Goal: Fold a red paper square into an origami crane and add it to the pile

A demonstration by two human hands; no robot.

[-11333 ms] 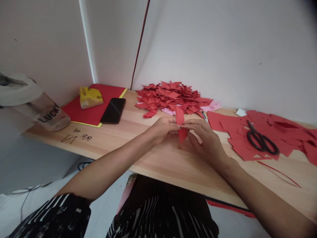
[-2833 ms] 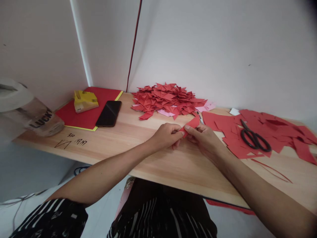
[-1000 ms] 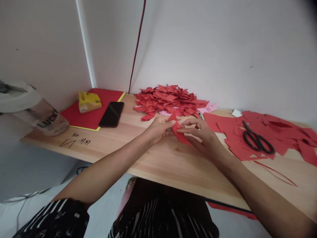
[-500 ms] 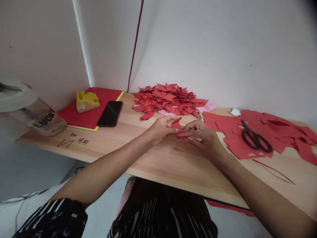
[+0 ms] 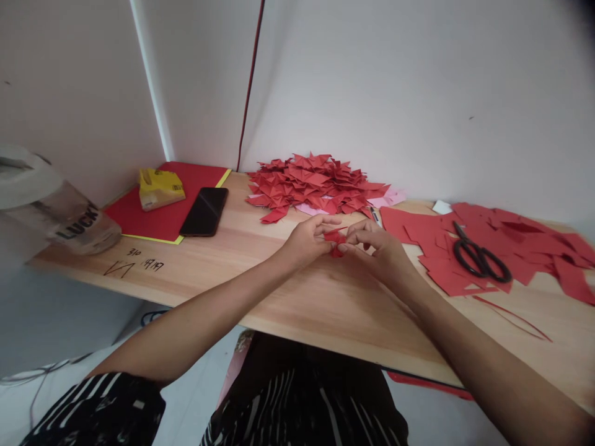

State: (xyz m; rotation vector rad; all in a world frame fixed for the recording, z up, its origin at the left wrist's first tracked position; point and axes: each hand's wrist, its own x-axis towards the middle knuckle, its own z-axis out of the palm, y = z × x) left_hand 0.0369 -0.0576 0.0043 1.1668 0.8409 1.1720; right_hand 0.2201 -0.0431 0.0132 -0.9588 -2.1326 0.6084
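My left hand (image 5: 307, 238) and my right hand (image 5: 379, 248) meet above the middle of the wooden tabletop (image 5: 297, 291). Both pinch one small folded piece of red paper (image 5: 335, 238) between their fingertips. Much of the piece is hidden by the fingers. Just behind the hands lies a heap of folded red paper triangles (image 5: 316, 183). To the right is a spread of flat cut red paper sheets (image 5: 511, 248).
Black scissors (image 5: 481, 259) lie on the red sheets at right. A black phone (image 5: 204, 210) and a yellow packet (image 5: 158, 187) rest on a red board (image 5: 167, 207) at left. A clear jar (image 5: 65, 217) lies at the far left edge. A thin red paper strip (image 5: 514, 317) lies near the right front.
The red paper was a long strip, then a triangle. It is now folded smaller and held closer between both hands' fingertips. The hands stayed in the same spot.
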